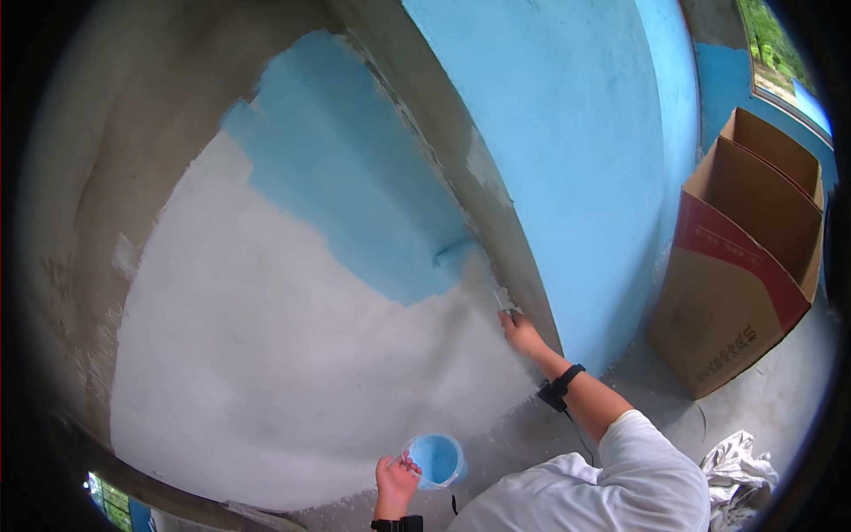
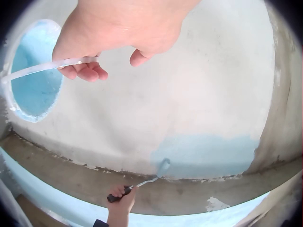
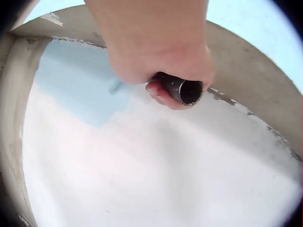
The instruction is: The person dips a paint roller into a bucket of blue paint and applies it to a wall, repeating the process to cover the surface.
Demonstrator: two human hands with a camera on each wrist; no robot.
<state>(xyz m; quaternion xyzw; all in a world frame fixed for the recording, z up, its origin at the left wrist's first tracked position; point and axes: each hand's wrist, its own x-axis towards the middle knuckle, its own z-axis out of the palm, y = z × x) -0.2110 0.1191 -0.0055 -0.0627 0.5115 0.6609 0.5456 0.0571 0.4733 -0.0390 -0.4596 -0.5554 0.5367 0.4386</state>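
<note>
My right hand [image 1: 523, 337] grips the dark handle [image 3: 189, 91] of a paint roller [image 2: 164, 167]. The roller's small blue-coated head lies against the wall, at the lower right edge of a wet-looking blue patch [image 1: 346, 168] in the head view. Around that patch the wall [image 1: 257, 372] is white. Low at the bottom of the head view, my left hand [image 1: 396, 481] holds a clear bucket [image 1: 461, 468] by its pale handle [image 2: 35, 70], fingers curled round it. Light blue paint [image 2: 33, 90] coats the bucket's inside.
A bare grey-brown strip [image 1: 461, 133] borders the white wall, with a blue-painted wall [image 1: 567, 160] beyond it. At right stands a tall open cardboard box [image 1: 709, 310]. Crumpled whitish sheeting [image 1: 740, 470] lies on the floor near it. A window [image 1: 771, 53] shows at upper right.
</note>
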